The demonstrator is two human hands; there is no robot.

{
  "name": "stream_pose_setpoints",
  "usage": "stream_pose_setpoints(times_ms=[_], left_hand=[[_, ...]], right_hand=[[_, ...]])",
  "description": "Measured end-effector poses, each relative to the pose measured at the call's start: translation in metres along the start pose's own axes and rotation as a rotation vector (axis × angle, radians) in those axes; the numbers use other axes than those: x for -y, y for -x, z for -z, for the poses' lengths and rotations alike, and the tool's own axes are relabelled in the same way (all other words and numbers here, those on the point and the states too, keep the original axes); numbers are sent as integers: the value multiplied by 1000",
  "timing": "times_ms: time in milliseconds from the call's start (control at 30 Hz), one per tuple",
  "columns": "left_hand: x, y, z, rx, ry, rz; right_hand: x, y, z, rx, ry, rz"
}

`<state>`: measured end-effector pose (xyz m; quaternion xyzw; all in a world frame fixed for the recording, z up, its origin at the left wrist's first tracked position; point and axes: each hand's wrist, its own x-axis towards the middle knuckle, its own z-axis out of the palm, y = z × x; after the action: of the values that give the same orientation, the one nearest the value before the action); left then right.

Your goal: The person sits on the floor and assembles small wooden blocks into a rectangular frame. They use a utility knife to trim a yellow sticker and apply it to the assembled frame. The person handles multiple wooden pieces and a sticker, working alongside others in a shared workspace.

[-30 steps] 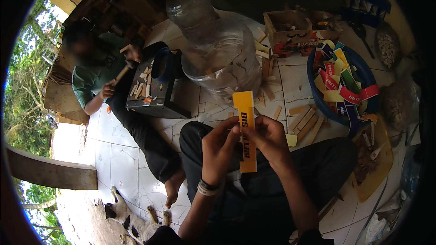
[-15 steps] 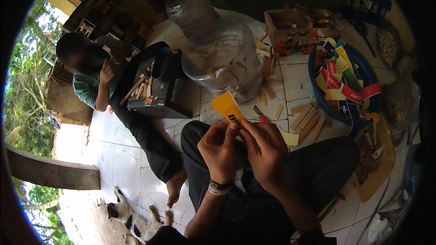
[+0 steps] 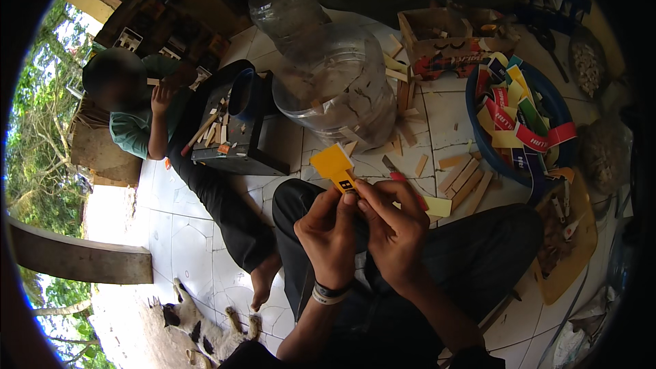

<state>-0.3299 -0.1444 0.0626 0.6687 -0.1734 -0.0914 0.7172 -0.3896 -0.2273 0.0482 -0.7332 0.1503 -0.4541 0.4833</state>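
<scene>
A yellow paper strip with dark print sticks up between my hands, above my lap. My left hand pinches its lower end between thumb and fingers. My right hand grips the same end from the other side, fingertips close to the left thumb. The strip flares wider at its far end, where a pale edge shows. Whether anything lies inside the fold at my fingertips is hidden. On the floor just beyond are a knife blade and a pale yellow strip.
A blue basin of coloured strips stands to the right, near wooden pieces and a yellow tray. Ahead are a clear plastic tub and a cardboard box. A co-worker sits left; a cat lies below.
The yellow strip has tipped slightly left and its end now looks more flared. My right fingers have shifted along its lower part. The left co-worker's raised hand has moved slightly.
</scene>
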Motion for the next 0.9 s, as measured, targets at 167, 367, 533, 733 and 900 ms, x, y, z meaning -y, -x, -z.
stream_pose_setpoints(times_ms=[167, 367, 533, 733, 900], left_hand=[[-3, 2, 8, 67, -100, -20], [-9, 1, 14, 61, -70, 58], [-8, 0, 14, -3, -59, 19], [-12, -13, 26, -151, 72, 23], [-12, -23, 37, -227, 92, -73]], right_hand=[[-1, -3, 4, 95, -113, -11], [-1, -8, 8, 244, -161, -86], [1, -9, 14, 298, 3, -62], [3, 0, 7, 258, 145, 13], [1, 8, -4, 230, 207, 15]])
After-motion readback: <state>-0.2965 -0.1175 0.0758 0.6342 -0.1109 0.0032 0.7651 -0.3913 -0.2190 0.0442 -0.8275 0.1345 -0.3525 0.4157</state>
